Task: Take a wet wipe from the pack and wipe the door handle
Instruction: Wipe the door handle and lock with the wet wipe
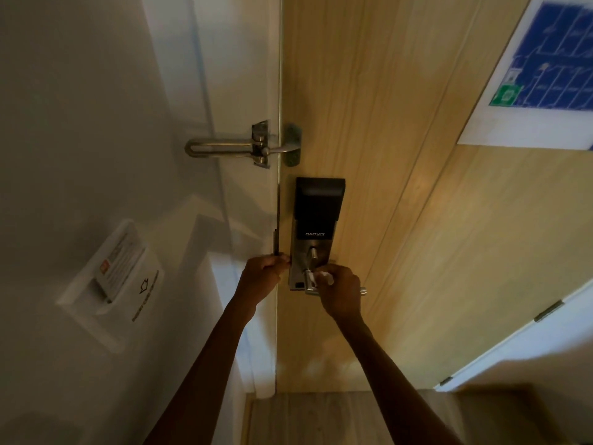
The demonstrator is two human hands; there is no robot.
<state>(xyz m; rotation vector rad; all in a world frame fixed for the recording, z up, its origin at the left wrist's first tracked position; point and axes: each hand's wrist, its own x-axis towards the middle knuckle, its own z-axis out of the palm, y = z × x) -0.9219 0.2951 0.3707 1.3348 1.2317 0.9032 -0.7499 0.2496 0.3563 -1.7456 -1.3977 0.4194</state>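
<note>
A silver lever door handle (310,282) sticks out of a black and silver smart lock (316,220) on the wooden door (385,187). My right hand (340,292) is closed over the handle with a white wet wipe (322,277) bunched under its fingers, pressed against the lever. The handle's far tip shows to the right of the hand. My left hand (264,274) is curled against the door's edge just left of the lock; whether it holds anything is hidden. The wipe pack is not in view.
A metal swing-bar door guard (244,147) spans frame and door above the lock. A white key-card holder (112,281) is on the left wall. A blue evacuation plan (552,59) hangs on the door at upper right. Wood floor (321,419) lies below.
</note>
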